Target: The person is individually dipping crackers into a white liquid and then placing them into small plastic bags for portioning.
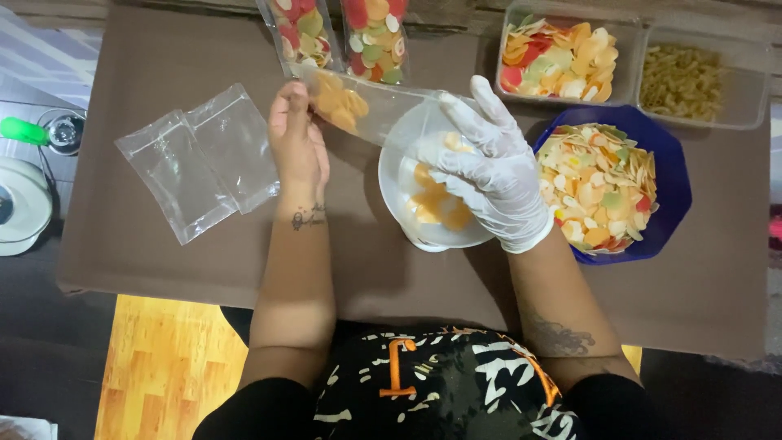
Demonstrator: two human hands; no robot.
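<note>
A clear plastic bag (358, 102) with a few orange crackers in its bottom lies on its side above the tabletop (163, 49), stretched between both hands. The bare left hand (298, 138) pinches its closed end, while the gloved right hand (489, 167) is closed around its mouth, held over a white bowl (399, 175) of more crackers. Just right of that sits a blue bowl (672, 187) heaped with mixed-colour crackers. Two empty bags (199, 163) lie flat to the left. Two filled bags (342, 33) and two clear tubs (627, 49) line the far edge.
</note>
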